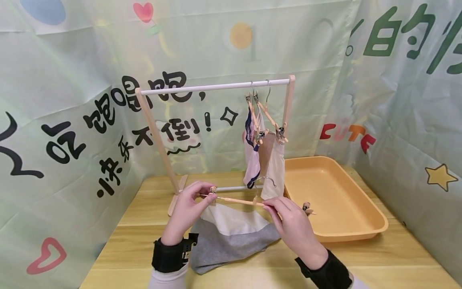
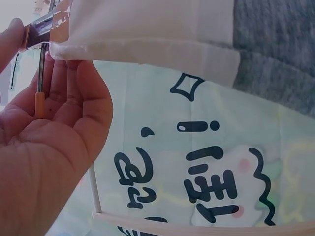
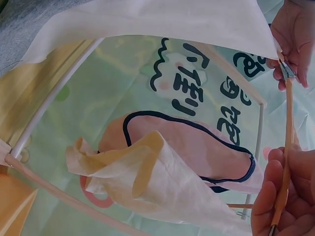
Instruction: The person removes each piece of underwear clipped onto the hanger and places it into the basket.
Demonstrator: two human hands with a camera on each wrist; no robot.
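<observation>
A small wooden clip hanger (image 1: 238, 200) with a metal hook (image 1: 268, 179) is held level between both hands. My left hand (image 1: 191, 206) pinches the metal clip (image 1: 213, 190) at its left end, where the edge of a white and grey cloth garment (image 1: 231, 245) meets the clip. In the left wrist view that clip (image 2: 42, 30) sits at the corner of the garment's white band (image 2: 147, 29). My right hand (image 1: 294, 220) grips the hanger's bar right of the hook. Beyond that hand shows the other clip (image 1: 306, 208). The garment's lower part drapes towards the table.
Behind stands a wooden rack with a white rail (image 1: 216, 86). Two hangers at its right end carry a pink garment with dark trim (image 1: 252, 162) and a cream one (image 1: 274, 172). An orange tray (image 1: 335, 196) lies to the right on the wooden table (image 1: 126, 245). Printed cloth walls surround it.
</observation>
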